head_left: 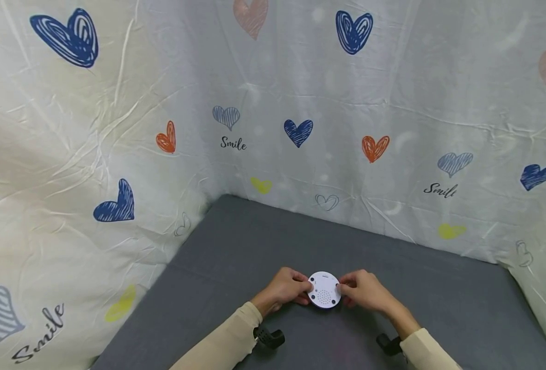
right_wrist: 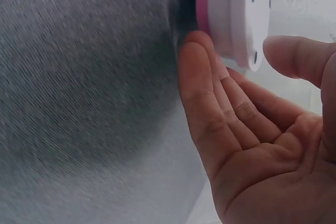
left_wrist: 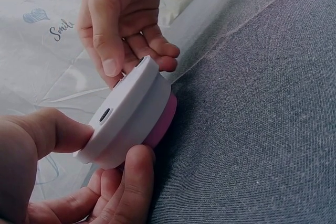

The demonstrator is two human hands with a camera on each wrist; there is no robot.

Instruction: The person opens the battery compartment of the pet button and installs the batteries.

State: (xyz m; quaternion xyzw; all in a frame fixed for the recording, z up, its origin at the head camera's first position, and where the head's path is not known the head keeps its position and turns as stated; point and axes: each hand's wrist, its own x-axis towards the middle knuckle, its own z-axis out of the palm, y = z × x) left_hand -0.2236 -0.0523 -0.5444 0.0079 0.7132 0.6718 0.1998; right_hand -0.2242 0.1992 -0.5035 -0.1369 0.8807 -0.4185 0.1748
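Note:
A round white device (head_left: 324,289) is held between the two hands, just over the grey cloth. Its upturned face has a cluster of small holes and several dark round feet. In the left wrist view, a pink section (left_wrist: 165,119) shows on its lower side, and a small dark slot (left_wrist: 105,114) sits near the rim. My left hand (head_left: 288,286) pinches one edge, thumb on the white face and fingers beneath. At the opposite edge, my right hand (head_left: 365,291) holds it between thumb (right_wrist: 294,59) and fingers. The underside is mostly hidden.
Dark grey cloth (head_left: 254,236) covers the surface under the hands. White curtains (head_left: 273,92) printed with hearts and "Smile" hang behind and at both sides. A black wrist device (head_left: 270,337) is on the left wrist, and another black one (head_left: 388,344) on the right.

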